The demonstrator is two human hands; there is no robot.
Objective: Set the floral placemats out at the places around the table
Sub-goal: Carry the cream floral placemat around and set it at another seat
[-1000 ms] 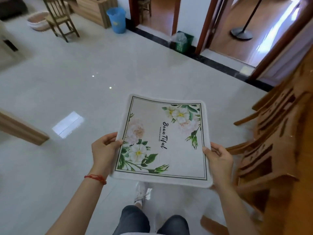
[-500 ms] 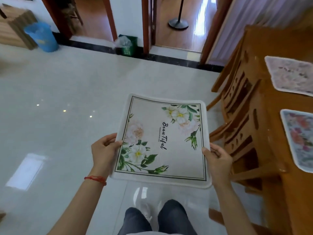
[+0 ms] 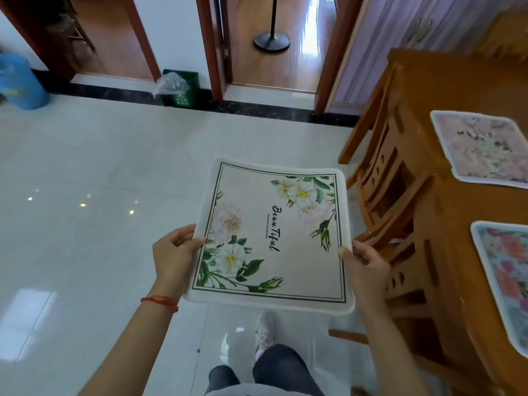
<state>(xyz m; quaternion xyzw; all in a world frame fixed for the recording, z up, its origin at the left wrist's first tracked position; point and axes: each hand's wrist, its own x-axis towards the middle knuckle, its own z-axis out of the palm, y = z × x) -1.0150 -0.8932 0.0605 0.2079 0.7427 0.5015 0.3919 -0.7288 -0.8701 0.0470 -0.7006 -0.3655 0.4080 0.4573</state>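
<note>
I hold a cream floral placemat [image 3: 274, 235] with white flowers and the word "Beautiful" flat in front of me above the floor. My left hand [image 3: 174, 252] pinches its left edge and my right hand [image 3: 364, 261] pinches its right edge, thumbs on top. The wooden table [image 3: 468, 90] stands to the right. Two other floral placemats lie on it: a pink one [image 3: 483, 147] farther away and a red-flowered one [image 3: 505, 278] nearer, partly cut off by the frame edge.
Wooden chairs [image 3: 391, 192] are pushed in along the table's left side, just right of the held mat. A green bin [image 3: 183, 87] and a blue bin [image 3: 20, 81] stand by the far wall. A lamp base [image 3: 271, 41] sits beyond the doorway. White tiled floor [image 3: 85, 181] stretches to the left.
My view has turned to the right, bringing the table and its two placemats into sight. The held mat stays in the same grip in front of me.
</note>
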